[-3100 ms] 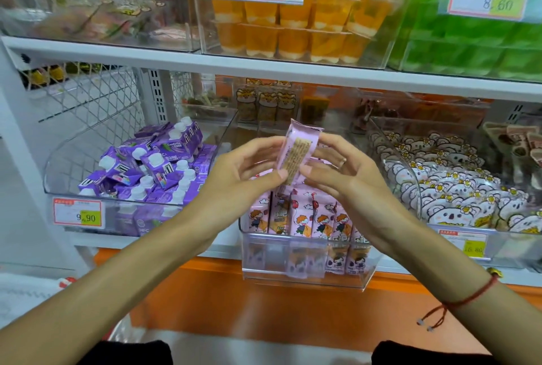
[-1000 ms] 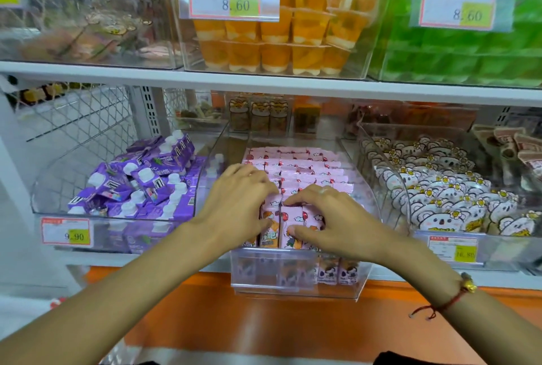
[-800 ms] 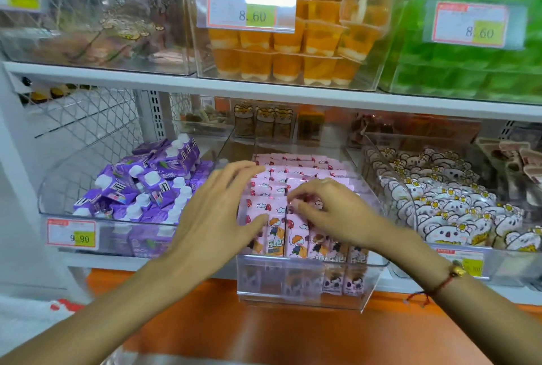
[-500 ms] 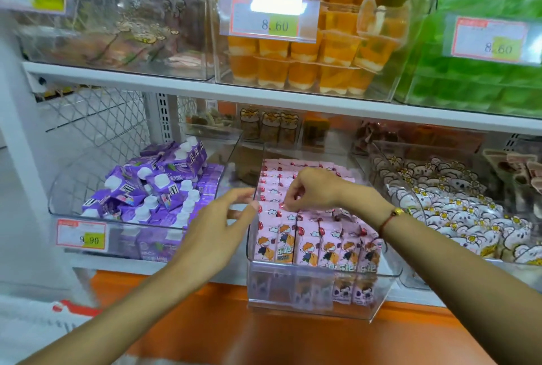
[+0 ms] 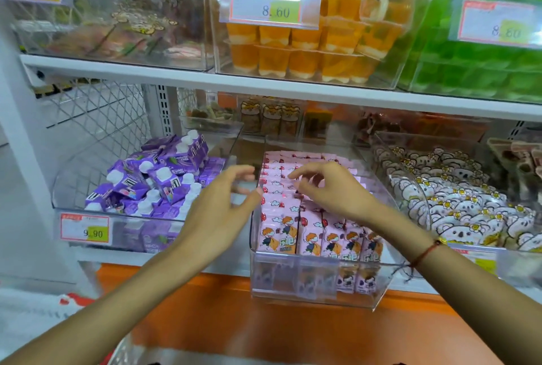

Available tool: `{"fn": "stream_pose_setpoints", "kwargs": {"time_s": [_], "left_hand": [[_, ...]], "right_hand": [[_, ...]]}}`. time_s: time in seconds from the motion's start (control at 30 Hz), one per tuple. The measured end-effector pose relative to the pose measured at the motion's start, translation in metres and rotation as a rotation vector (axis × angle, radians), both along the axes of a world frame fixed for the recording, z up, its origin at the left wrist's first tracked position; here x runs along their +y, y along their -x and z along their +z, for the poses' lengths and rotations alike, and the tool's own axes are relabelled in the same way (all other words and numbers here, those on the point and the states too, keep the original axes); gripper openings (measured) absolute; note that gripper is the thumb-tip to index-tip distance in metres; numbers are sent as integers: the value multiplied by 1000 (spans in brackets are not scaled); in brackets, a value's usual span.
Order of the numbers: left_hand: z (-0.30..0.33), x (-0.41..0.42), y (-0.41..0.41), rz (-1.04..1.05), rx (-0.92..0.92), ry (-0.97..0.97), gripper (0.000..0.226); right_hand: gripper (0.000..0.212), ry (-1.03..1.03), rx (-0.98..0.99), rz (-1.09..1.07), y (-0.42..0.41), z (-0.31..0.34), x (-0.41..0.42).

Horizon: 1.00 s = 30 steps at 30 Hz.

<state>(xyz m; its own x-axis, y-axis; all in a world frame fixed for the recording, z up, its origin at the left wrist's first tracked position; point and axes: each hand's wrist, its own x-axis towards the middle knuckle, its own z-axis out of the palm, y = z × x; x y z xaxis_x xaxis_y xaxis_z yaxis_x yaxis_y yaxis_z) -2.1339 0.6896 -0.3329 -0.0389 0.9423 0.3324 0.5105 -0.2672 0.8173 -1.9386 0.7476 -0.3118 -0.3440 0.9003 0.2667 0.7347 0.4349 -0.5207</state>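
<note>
A clear plastic bin on the lower shelf holds rows of pink cartoon snack packs standing upright. My right hand hovers over the packs near the middle of the bin, fingers loosely bent and pointing left, holding nothing that I can see. My left hand is at the bin's left wall, fingers spread and relaxed, thumb near the wall's edge. Motion blur hides the fingertips of both hands.
A bin of purple pouches stands to the left with a 9.90 tag. A bin of koala-print packs is on the right. Orange jelly cups and green packs fill the upper shelf. An orange ledge runs below.
The pink pack held in both hands has gone into the bin. Both hands pressed on the packs, then lifted; the left moved to the bin's left side, the right stays above the rows.
</note>
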Motion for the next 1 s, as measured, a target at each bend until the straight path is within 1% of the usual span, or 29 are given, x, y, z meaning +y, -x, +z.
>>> {"fn": "stream_pose_setpoints", "kwargs": {"time_s": [0.07, 0.13, 0.2, 0.27, 0.43, 0.5, 0.57, 0.67, 0.8, 0.9, 0.93, 1.0], "left_hand": [[11, 8, -3, -9, 45, -114, 31], [23, 24, -11, -47, 92, -181, 31], [31, 47, -21, -101, 204, -223, 28], [35, 74, -32, -136, 368, -230, 27], [28, 137, -58, -126, 785, -87, 34], [23, 155, -65, -129, 907, -5, 33], [23, 169, -72, -139, 985, 78, 33], [22, 181, -81, -128, 969, 151, 34], [23, 191, -85, -28, 905, 64, 25], [24, 194, -88, 55, 888, 19, 17], [25, 195, -89, 78, 843, 9, 17], [29, 196, -92, 133, 643, 0, 17]], "right_hand": [[23, -89, -62, -7, -10, 0, -19], [28, -180, -145, 25, -21, -9, -44], [37, -186, -240, 88, -29, -19, -67], [47, -159, -331, 122, -36, -24, -77], [49, -166, -357, 156, -41, -28, -73], [54, -166, -350, 165, -43, -32, -72], [59, -165, -338, 175, -44, -33, -72], [59, -162, -318, 186, -45, -34, -71], [49, -157, -313, 196, -46, -34, -69], [52, -157, -316, 199, -46, -33, -69], [55, -158, -322, 199, -46, -33, -69], [58, -156, -323, 195, -45, -34, -69]]}}
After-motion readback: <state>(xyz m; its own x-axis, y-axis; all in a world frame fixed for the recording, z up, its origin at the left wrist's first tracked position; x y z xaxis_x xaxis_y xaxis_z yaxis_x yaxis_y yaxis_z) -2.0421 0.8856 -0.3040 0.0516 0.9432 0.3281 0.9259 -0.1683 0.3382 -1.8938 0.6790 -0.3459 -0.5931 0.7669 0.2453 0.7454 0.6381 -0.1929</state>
